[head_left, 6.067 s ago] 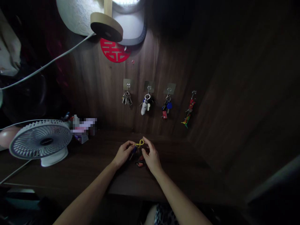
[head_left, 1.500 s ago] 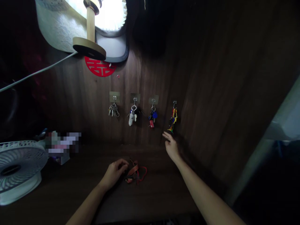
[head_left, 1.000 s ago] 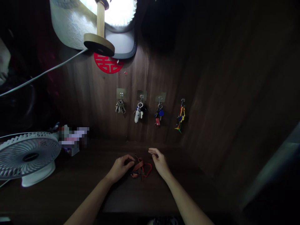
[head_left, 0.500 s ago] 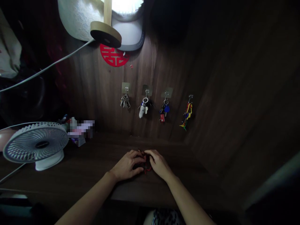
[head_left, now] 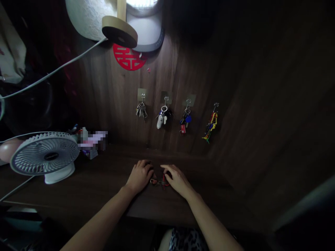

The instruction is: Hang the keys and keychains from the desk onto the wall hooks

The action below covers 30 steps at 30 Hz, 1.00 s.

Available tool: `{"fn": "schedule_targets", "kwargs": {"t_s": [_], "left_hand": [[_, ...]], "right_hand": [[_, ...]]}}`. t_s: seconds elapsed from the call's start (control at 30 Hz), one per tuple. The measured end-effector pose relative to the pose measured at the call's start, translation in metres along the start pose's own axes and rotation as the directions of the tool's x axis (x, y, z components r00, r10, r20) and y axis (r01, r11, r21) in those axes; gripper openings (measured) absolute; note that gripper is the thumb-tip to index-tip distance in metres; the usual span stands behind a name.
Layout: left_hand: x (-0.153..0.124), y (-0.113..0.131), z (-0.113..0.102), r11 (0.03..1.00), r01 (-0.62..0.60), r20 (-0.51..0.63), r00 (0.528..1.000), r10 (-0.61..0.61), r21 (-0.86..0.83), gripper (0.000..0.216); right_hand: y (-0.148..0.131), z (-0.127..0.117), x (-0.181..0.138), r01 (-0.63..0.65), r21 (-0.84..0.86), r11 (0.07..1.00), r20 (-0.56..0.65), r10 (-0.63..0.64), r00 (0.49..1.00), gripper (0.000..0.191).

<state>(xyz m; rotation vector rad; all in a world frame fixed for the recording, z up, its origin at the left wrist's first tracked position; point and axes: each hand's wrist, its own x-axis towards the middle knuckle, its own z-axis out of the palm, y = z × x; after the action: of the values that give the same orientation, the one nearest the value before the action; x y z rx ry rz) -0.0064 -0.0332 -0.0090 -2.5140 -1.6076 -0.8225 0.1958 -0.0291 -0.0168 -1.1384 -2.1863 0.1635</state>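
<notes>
A small tangled bundle (head_left: 156, 181), with a tan loop and red cord, lies on the dark wooden shelf between my hands. My left hand (head_left: 140, 176) rests on the shelf just left of it, fingers bent and apart, the thumb close to the tan loop. On the other side my right hand (head_left: 178, 181) arches over the red cord (head_left: 164, 177), thumb and forefinger apart, with the thumb tip by the cord. Dim light blurs the bundle's details, and whatever lies beneath my fingers is hidden.
Several key bunches hang from wall hooks: metal keys (head_left: 141, 111), keys with a grey tag (head_left: 160, 120), keys with a blue one (head_left: 187, 119). Colourful braided cords (head_left: 211, 125) hang at right. A white fan (head_left: 48, 157) stands left; a lamp (head_left: 119, 30) and cap (head_left: 148, 33) are above.
My left hand has moved left, away from my right hand, uncovering the tan loop of the bundle. My right hand has stayed nearly in place. The view has shifted slightly.
</notes>
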Motion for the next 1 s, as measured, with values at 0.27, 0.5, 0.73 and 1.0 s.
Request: {"fn": "schedule_targets", "kwargs": {"t_s": [0.27, 0.5, 0.73, 1.0], "left_hand": [[0.002, 0.000, -0.004, 1.000, -0.002, -0.145, 0.989, 0.003, 0.004, 0.021], [0.002, 0.008, -0.009, 0.951, -0.283, -0.045, 0.959, 0.279, -0.126, 0.018], [0.003, 0.006, -0.007, 0.914, -0.258, -0.047, 0.965, 0.256, -0.312, 0.011], [0.006, 0.010, -0.012, 0.668, -0.026, -0.016, 1.000, 0.020, -0.744, 0.027]], "right_hand": [[-0.012, -0.003, 0.002, 0.119, 0.017, 0.993, -0.182, -0.114, 0.977, 0.033], [-0.029, 0.001, 0.005, 0.254, -0.008, 0.967, -0.291, -0.245, 0.925, 0.032], [-0.038, 0.003, 0.006, 0.307, 0.000, 0.952, -0.291, -0.294, 0.911, 0.032], [-0.034, 0.001, 0.004, 0.222, 0.033, 0.974, -0.305, -0.202, 0.931, 0.034]]}}
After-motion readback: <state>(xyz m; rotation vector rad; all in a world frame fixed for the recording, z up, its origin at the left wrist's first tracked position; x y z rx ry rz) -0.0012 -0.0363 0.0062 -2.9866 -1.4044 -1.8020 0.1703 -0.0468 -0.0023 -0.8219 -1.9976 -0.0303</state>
